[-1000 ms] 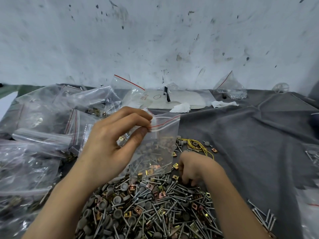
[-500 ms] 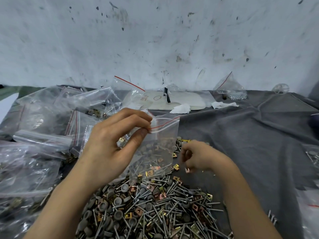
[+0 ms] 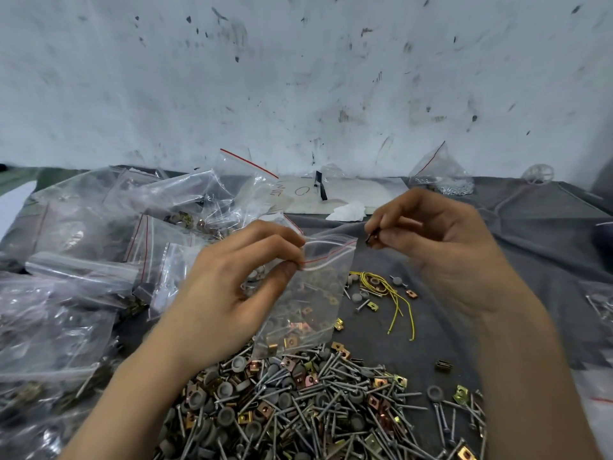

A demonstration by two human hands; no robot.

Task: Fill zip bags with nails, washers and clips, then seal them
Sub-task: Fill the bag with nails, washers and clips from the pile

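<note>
One clip [image 3: 371,240] in right grip [image 3: 441,247], beside bag [image 3: 315,293]

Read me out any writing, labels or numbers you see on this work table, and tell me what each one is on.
"O": a hand-drawn ring or letter O on the white sheet at the back.
Handwritten marks just left of it on the same sheet: tilted and too blurred to read.
The zip bag held by the left hand and the other bags: no print visible, only red lines at the seals.
</note>
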